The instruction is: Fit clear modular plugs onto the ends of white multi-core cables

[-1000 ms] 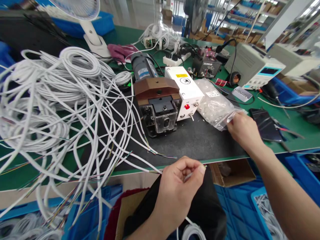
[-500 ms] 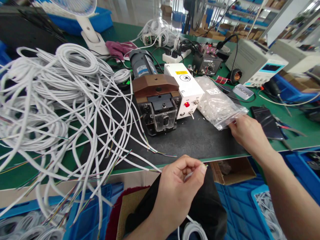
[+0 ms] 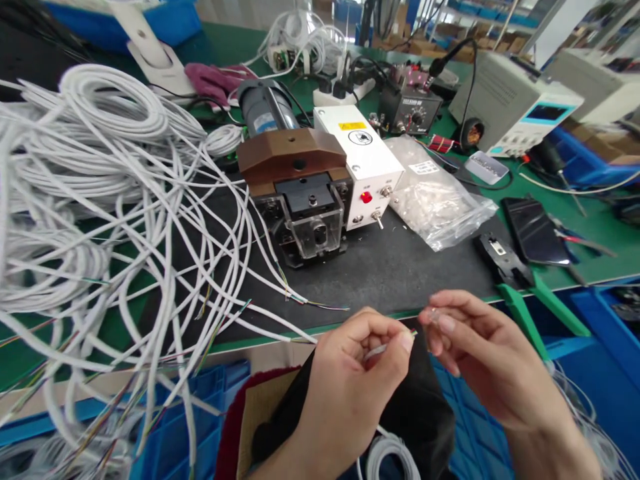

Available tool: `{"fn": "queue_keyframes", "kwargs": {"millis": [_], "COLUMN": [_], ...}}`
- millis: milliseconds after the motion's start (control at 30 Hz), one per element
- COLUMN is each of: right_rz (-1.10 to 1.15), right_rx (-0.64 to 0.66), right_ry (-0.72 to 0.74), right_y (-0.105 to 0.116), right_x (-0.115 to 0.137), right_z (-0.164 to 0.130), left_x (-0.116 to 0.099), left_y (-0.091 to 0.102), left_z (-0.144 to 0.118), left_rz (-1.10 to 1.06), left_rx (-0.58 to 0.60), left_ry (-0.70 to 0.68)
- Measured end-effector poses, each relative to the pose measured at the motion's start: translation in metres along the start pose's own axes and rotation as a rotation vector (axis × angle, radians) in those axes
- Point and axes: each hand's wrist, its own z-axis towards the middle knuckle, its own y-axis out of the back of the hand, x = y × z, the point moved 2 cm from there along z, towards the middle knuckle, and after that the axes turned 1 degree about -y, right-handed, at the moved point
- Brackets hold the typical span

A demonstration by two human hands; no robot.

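Observation:
My left hand (image 3: 357, 373) pinches the end of a white cable (image 3: 375, 352); small coloured wire tips (image 3: 413, 331) poke out past its thumb and forefinger. Close to the right of these tips, my right hand (image 3: 480, 353) holds a small clear plastic connector (image 3: 434, 316) between thumb and fingers. The connector and the wires are apart. A coil of white cable (image 3: 393, 459) lies on my lap below. The clear zip bag (image 3: 445, 207) of small transparent pieces rests on the black mat, beyond my right hand.
A crimping tool with green handles (image 3: 560, 307) sits at the table's right edge, beside a black phone (image 3: 537, 230). The crimping machine (image 3: 300, 180) with its white control box (image 3: 357, 167) occupies the middle. Tangled white cables (image 3: 125, 200) pile up on the left.
My right hand has drawn back from the zip bag towards my left hand, with a small clear connector in its fingers. The green-handled tool is now uncovered. My left hand keeps its pinch.

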Motion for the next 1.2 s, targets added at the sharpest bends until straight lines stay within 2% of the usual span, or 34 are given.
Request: {"fn": "queue_keyframes", "kwargs": {"millis": [167, 533, 833, 1200], "right_rz": [0.119, 0.207, 0.054, -0.172], "right_rx": [0.061, 0.129, 0.05, -0.047], "right_ry": [-0.022, -0.04, 0.012, 0.178], "right_y": [-0.012, -0.015, -0.006, -0.001], "right_x": [-0.008, -0.009, -0.01, -0.014], "right_z": [-0.004, -0.016, -0.018, -0.024], "left_x": [-0.001, -0.003, -0.002, -0.002], "left_y": [-0.002, -0.006, -0.006, -0.008], "left_z": [-0.002, -0.005, -0.009, -0.007], "left_rz": [-0.006, 0.002, -0.005, 0.028], "left_rx": [0.006, 0.003, 0.038, 0.032], "left_ry": [0.002, -0.003, 0.023, 0.0]}}
